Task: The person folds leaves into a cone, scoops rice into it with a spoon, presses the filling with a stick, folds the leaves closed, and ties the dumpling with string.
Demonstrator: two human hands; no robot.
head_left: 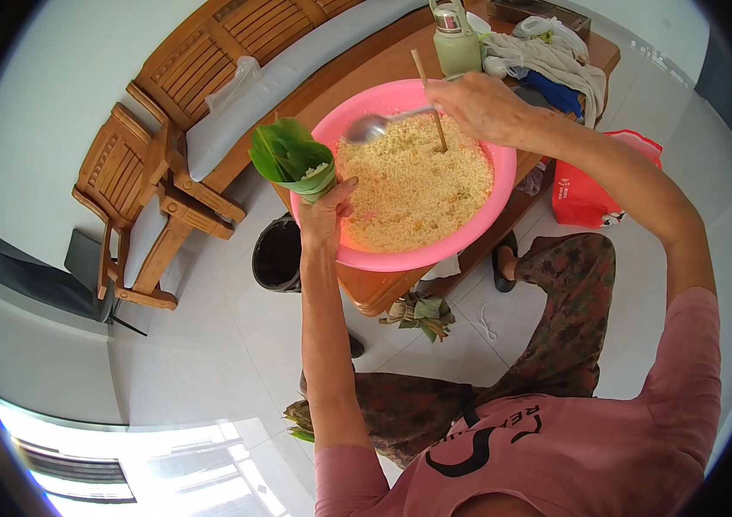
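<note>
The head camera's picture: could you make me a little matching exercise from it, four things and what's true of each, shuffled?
Things
1. Spoon
2. Leaf cone
3. Basin
4. Bottle

Descriptions
A. Pink, with pale grains inside
B. Pale green, on the table
C. Held in the right hand
D. Held in the left hand

Right pairs: 1-C, 2-D, 3-A, 4-B.

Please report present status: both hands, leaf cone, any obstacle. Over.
Right hand holding spoon over pink basin of grain. Left hand holding leaf cone, some grain inside. Stick standing in grain near right hand, possibly in the way.
</note>
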